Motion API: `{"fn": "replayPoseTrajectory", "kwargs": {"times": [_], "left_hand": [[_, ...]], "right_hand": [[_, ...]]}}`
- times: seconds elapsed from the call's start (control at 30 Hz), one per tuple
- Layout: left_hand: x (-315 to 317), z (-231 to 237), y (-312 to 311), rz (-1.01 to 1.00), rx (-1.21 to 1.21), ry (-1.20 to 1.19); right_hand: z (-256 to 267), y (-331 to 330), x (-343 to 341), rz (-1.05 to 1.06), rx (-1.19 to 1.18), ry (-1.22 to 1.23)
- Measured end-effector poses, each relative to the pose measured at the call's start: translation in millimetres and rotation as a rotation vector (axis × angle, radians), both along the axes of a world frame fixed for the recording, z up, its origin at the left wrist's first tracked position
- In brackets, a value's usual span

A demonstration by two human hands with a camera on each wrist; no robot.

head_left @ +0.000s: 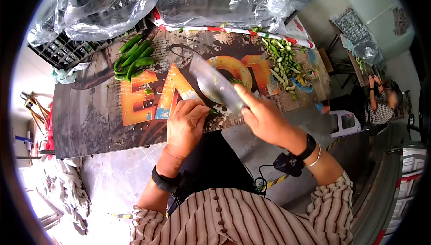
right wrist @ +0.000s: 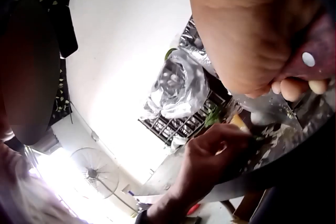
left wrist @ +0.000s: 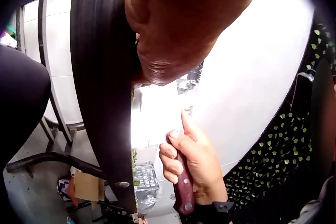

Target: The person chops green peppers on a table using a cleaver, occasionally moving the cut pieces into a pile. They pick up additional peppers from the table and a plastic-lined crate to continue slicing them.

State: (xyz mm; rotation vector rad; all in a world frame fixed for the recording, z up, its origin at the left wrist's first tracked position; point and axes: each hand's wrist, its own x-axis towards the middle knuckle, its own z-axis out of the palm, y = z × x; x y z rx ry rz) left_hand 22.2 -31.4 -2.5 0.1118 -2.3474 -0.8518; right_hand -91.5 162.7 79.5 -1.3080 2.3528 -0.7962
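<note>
Head view: over the tabletop (head_left: 85, 128), the right hand (head_left: 271, 121) has its grip curled round a knife (head_left: 216, 84); the left hand (head_left: 185, 124) pinches a pepper (head_left: 212, 111).

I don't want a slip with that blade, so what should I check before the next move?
1. Right hand gripping the broad metal cleaver: ok.
2. Blade apart from left hand: ok.
3. Left hand on the small green piece: ok.
4. That piece held firmly: cannot tell, mostly hidden.
5. Long green whole peppers apart from pale-green chopped pieces: ok.
</note>
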Motion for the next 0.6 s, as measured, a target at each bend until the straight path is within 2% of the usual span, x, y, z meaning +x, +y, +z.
{"fn": "replayPoseTrajectory", "kwargs": {"times": [0.07,0.1,0.2,0.23,0.33,0.37,0.6], "left_hand": [[2.2,4.9,-0.8,0.027,-0.097,0.016],[3.5,6.0,-0.7,0.054,-0.191,0.025],[5.2,2.1,5.9,0.066,-0.204,0.046],[6.3,2.2,8.6,0.062,-0.198,0.040],[10.4,3.6,10.9,0.083,-0.165,0.017],[11.0,2.5,11.1,0.091,-0.155,0.024],[11.8,-0.1,8.2,0.091,-0.138,0.041]], "right_hand": [[-3.7,2.0,-12.3,-0.074,-0.091,0.069],[7.7,2.7,-11.2,-0.109,-0.015,0.040],[15.4,6.9,-11.6,-0.076,-0.128,0.093],[26.6,6.0,-8.0,-0.132,-0.047,0.032],[29.9,4.4,-6.5,-0.131,-0.085,0.007],[26.1,5.1,-6.2,-0.080,-0.102,0.098],[12.7,-2.9,14.1,0.088,-0.078,0.095]]}}
